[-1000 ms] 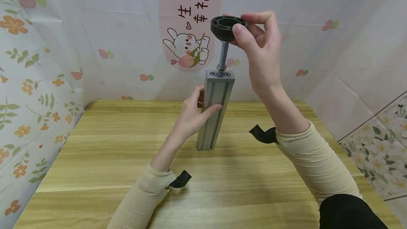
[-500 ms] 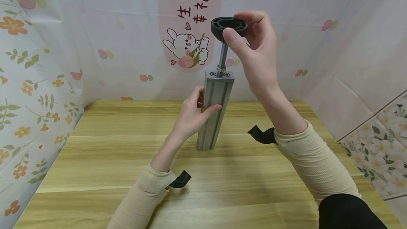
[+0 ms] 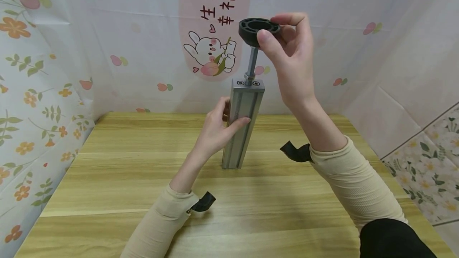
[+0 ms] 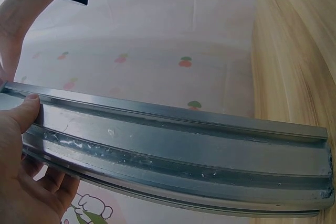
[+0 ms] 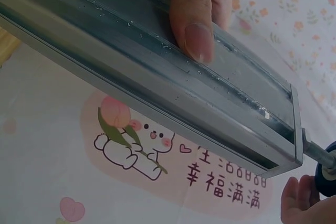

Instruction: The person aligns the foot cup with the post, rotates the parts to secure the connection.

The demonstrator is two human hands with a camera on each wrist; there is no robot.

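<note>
A silver aluminium profile [image 3: 247, 100] stands upright on the table in the head view, its lower end on the wood. My left hand [image 3: 214, 130] grips it at mid-height, thumb across the near face and fingers behind. From the capped top rises a metal rod [image 3: 252, 59] with a nut [image 3: 249, 77] near its base. On the rod sits a black round levelling foot [image 3: 247, 34], hollow side up. My right hand [image 3: 295, 61] pinches the foot's right rim between thumb and fingers. In the right wrist view the foot [image 5: 326, 178] is partly cut off by the frame edge.
The wooden table [image 3: 136, 170] ends at a wall covered with a printed cloth [image 3: 143, 51]. Patterned sheets also hang at the left and right. Each sleeve carries a black strap end [image 3: 297, 151] near the wrist.
My right thumb and fingers moved left around the foot's rim, then back right to about where they were. The foot shifted slightly with them. My left hand and the profile stayed still.
</note>
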